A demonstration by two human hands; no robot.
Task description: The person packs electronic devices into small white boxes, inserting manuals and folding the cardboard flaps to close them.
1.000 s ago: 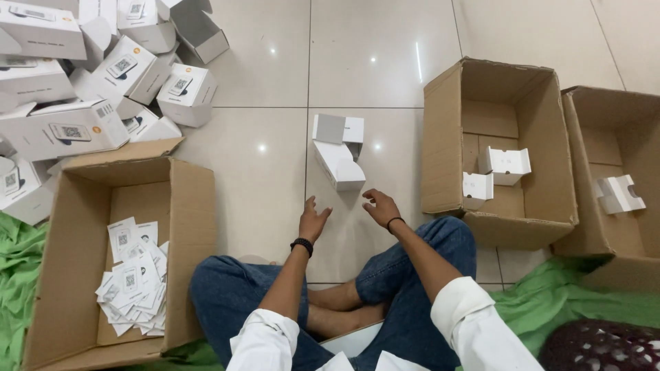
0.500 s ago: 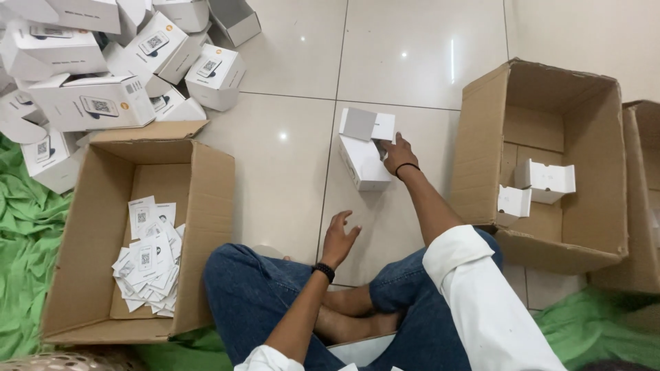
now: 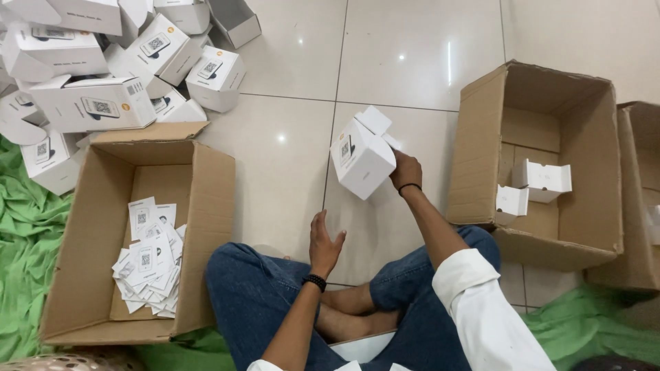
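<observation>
Right hand [image 3: 407, 170] grips a small white carton [image 3: 362, 156] by its right side, lifted off the tiled floor [image 3: 405, 62] and tilted, flap open on top. Left hand [image 3: 324, 242] hovers open and empty below it, above the knee. Brown cardboard box [image 3: 206, 227] with paper leaflets [image 3: 148, 257] sits left, another cardboard box [image 3: 481, 137] with white inserts [image 3: 542, 178] right.

The right hand [image 3: 407, 170], which half a second ago only touched the small white cardboard box [image 3: 362, 156] lying on the tiled floor, now grips it and lifts it clear, tilted, flap open. The left hand [image 3: 324, 240] drifts slightly leftward, fingers spread, above the knee.
</observation>
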